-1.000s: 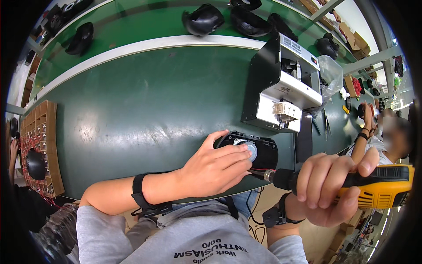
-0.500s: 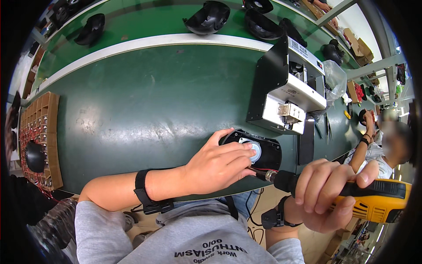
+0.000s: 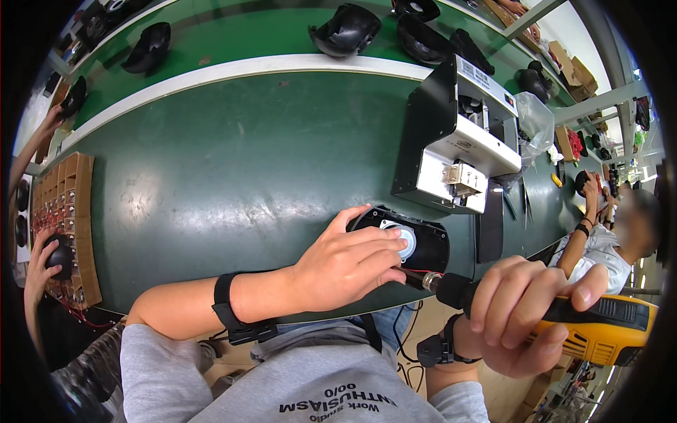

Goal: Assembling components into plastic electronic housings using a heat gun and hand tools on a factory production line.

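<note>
My left hand (image 3: 349, 257) grips a black plastic housing (image 3: 434, 243) near the table's front edge. Its fingertips press on a round, pale-centred speaker (image 3: 407, 247) seated in the housing. In my right hand (image 3: 518, 314) is a yellow and black power screwdriver (image 3: 610, 328), held level. The screwdriver's metal nose (image 3: 431, 282) points left at the housing's near side, close to my left thumb. A thin red wire runs there too. Whether the bit touches a screw is hidden.
A black and silver benchtop machine (image 3: 458, 141) stands behind the housing. At left, a co-worker's hand (image 3: 39, 264) holds a black dome over a divided cardboard box (image 3: 86, 233). Black shells (image 3: 345, 29) lie on the green strip beyond the white rail. Another person (image 3: 599, 243) sits at right.
At the left, a co-worker's arms have come into view, one hand at the dome, the other at a black shell. Shells on the far strip have shifted slightly right. My hands have barely moved.
</note>
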Demonstrator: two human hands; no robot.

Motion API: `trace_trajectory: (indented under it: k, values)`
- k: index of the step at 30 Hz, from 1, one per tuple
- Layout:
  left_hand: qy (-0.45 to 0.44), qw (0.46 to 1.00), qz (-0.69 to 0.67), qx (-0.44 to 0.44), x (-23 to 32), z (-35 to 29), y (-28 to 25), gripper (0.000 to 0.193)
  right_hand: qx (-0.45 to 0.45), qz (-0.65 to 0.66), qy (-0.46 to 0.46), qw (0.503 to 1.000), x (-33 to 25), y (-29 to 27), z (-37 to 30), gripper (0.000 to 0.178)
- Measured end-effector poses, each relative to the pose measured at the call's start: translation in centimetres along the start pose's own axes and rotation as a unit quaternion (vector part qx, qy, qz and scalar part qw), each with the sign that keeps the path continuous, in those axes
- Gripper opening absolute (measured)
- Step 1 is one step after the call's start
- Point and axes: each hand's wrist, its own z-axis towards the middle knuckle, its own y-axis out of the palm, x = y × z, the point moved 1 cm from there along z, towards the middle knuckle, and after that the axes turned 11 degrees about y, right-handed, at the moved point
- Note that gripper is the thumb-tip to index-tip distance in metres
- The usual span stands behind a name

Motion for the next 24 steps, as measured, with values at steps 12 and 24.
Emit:
trace_trajectory:
  k: [12, 24]
  values:
    - [0.007, 0.998, 0.006, -0.056, 0.1, 0.3, -0.7, 0.049, 0.016, -0.001, -0.032, 0.999, -1.7, -1.8, 0.5, 0.027]
    - [0.094, 0.975, 0.165, -0.119, 1.4, -0.2, 0.0, 0.024, -0.005, -0.057, -0.015, 0.998, 2.2, -0.5, 1.7, 0.024]
